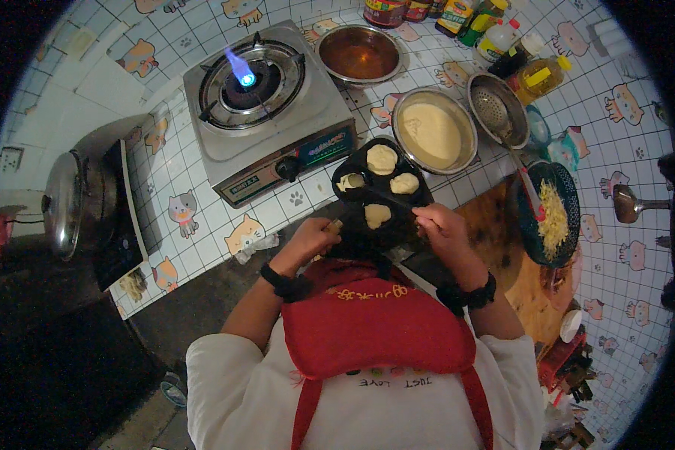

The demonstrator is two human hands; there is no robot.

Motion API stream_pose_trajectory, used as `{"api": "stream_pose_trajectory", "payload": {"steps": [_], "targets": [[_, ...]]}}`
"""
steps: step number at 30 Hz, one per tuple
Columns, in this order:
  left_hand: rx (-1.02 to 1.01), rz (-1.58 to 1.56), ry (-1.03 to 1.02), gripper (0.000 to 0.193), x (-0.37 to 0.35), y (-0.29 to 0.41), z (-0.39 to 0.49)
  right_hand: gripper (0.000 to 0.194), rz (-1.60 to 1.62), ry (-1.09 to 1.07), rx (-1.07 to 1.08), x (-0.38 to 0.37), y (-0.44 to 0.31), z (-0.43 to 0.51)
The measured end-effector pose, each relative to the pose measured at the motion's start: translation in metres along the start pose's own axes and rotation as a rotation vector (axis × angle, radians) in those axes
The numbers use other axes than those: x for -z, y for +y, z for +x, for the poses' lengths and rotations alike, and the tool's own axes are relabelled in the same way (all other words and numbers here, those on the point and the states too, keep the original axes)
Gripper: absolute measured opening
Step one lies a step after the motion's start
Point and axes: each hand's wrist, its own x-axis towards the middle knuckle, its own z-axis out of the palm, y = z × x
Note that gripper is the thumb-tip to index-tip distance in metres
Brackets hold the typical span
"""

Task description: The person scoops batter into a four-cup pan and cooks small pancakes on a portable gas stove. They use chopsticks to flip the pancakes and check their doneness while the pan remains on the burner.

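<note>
A black pan with several round wells point(379, 183) lies before me at the counter's edge, pale batter in its wells. My left hand point(315, 236) is closed around a small light-coloured thing at the pan's near left side, perhaps its handle. In my right hand point(441, 228) is the dark handle of a spoon point(385, 198); its bowl end reaches the left well. Behind the pan stands a steel bowl of pale batter point(434, 130). A gas stove point(275, 112) burns with a blue flame at the back left.
A steel bowl of reddish-brown liquid point(360, 54) stands beside the stove. To the right are a perforated steel bowl point(498, 109), a dark basket of yellow shreds point(551, 216) and a wooden board point(498, 247). Bottles point(540, 79) line the back. A lidded pot point(64, 205) sits at far left.
</note>
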Motion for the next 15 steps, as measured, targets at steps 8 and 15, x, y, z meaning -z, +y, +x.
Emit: {"api": "stream_pose_trajectory", "payload": {"steps": [8,15], "targets": [[0.006,-0.028,-0.012,0.013,0.0000,-0.0018,0.0006,0.016,0.112,0.055,-0.046,0.0011,-0.0035,-0.0095],[0.037,-0.075,-0.015,0.013,0.0008,-0.0022,0.0019,0.018,0.036,0.038,0.005,0.0029,-0.0054,-0.0081]]}}
